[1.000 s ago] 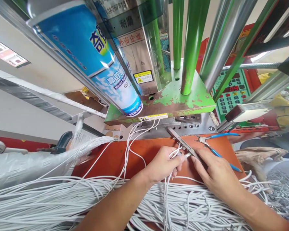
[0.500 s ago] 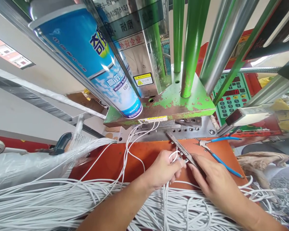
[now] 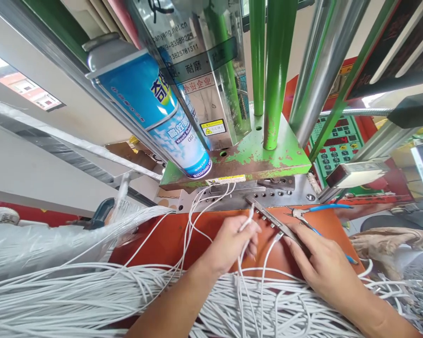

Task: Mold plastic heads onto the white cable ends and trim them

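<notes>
My right hand (image 3: 320, 256) is closed around the near end of a narrow metal mould bar (image 3: 270, 217), which slants away from me with small metal connectors along its left edge. Beside the fingers, a white cable (image 3: 267, 256) runs up to the connector at the bar's near end. My left hand (image 3: 234, 241) pinches another white cable (image 3: 251, 213), its tip pointing up close to the bar's far end. Whether that tip touches the bar, I cannot tell. More cable strands hang below the left hand.
A green press plate (image 3: 268, 162) stands above a steel base (image 3: 229, 197), with white cables coming from under it. Blue-handled pliers (image 3: 320, 209) lie right of the bar. Loose white cables (image 3: 144, 286) cover the front of the orange table (image 3: 151, 244). A blue spray can (image 3: 155, 108) leans at the press.
My left hand has moved from the bar's near end toward its far end, now pinching a cable there. A cable now shows at the near-end connector, free of the left fingers. The view has shifted slightly.
</notes>
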Demonstrator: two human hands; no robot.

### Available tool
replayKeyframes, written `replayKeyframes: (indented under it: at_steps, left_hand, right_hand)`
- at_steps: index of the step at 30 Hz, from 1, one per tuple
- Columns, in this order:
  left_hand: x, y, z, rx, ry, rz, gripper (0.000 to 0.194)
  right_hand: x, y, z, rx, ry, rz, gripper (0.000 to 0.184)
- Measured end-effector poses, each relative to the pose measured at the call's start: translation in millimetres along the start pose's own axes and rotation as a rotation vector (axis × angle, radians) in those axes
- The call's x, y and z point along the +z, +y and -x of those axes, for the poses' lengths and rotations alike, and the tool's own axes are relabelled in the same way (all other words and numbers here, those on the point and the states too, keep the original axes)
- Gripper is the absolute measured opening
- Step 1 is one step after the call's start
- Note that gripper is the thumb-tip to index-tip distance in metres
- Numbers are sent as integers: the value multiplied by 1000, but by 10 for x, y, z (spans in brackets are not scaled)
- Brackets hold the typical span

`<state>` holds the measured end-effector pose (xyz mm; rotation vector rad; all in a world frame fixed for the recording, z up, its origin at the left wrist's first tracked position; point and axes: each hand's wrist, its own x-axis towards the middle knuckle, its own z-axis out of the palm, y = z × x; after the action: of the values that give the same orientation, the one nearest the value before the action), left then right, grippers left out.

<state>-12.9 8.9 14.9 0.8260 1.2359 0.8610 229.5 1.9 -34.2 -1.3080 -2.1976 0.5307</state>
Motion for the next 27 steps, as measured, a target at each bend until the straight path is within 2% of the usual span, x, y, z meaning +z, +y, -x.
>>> replayKeyframes:
  at_steps: [2,4,8,15,20,25,27]
  left_hand:
    - [87,-74,-29,-83,-111,-119,40]
    - [131,-110,-61,-85,-134,-184,36]
    - [142,-100,-97,-83,-96,-219,27]
    - [179,-127,-104,-88,-18,-204,21]
    - [208,-117,-94,-125,-10,-168,20]
    - [253,-150,-90,-126,54,-117,24]
    - [219,-154,-87,-125,13,-137,25]
  right_hand:
    - [4,-16,-14,-30,8,-3,30]
    - [2,-33,-36,-56,19,-29,31]
    - [9,-48,-63,-113,-3,-77,30]
    - [42,-39,-48,-191,-11,-50,32]
    - [6,-28,-74,-236,-31,-52,31]
    - [-11,-84,-95,-275,-31,-63,27]
    - [11,-110,-93,-250,-15,-34,26]
